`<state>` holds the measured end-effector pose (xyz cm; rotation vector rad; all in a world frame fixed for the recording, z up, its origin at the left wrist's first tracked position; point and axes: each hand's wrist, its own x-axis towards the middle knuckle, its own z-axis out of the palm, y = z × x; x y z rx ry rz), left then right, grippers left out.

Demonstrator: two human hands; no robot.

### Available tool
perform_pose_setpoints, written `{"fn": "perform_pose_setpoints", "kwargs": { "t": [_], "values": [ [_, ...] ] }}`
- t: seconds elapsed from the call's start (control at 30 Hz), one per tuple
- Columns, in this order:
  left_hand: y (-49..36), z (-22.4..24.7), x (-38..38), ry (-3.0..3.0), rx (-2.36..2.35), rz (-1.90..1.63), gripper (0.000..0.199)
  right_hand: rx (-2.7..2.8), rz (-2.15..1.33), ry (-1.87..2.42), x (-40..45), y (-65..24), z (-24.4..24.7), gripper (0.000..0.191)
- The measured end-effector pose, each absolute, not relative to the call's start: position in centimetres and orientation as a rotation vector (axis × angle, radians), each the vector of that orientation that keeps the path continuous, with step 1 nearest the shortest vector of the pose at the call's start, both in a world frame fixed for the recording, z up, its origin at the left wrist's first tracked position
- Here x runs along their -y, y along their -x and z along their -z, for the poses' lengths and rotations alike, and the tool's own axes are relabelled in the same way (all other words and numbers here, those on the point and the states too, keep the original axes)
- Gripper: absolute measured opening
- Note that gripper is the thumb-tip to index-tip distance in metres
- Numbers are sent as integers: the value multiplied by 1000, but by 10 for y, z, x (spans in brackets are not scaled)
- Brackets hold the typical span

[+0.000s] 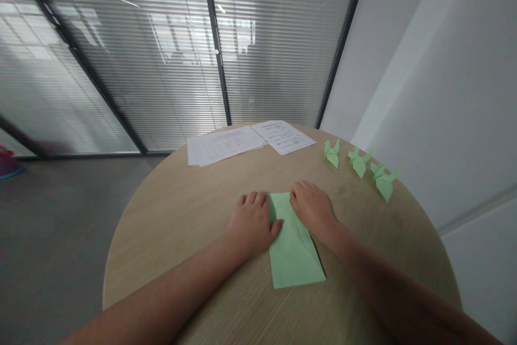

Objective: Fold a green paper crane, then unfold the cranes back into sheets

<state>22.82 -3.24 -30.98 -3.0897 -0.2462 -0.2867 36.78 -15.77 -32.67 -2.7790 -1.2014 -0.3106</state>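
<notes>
A folded sheet of light green paper (297, 261) lies on the table in front of me, longer than it is wide. My left hand (253, 224) rests along its left edge, fingers lying flat on the table side and the thumb stretched onto the paper. At the upper right corner, my right hand (313, 206) has its fingers curled together on the paper's edge. The underside of that grip is hidden. Three green paper cranes, a small one (332, 154), a middle one (359, 162) and a nearer one (383, 181), stand to the right of my hands.
Printed white sheets (230, 143) and another printed page (283, 136) lie at the far side of the round wooden table (161, 216). Behind it is a glass partition with blinds (278, 65). A white wall (456, 92) runs close along the right.
</notes>
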Motion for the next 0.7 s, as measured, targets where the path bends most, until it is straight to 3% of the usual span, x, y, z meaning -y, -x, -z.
{"fn": "perform_pose_setpoints", "kwargs": {
  "t": [0.17,0.33,0.7],
  "values": [
    [-228,312,26,3093,275,313,66,1198,322,2778,158,-369,329,20],
    [-225,310,34,3035,226,279,55,1197,324,2784,157,-369,328,19],
    [-226,318,31,3071,147,312,52,1199,332,2764,159,-370,329,18]
  ]
}}
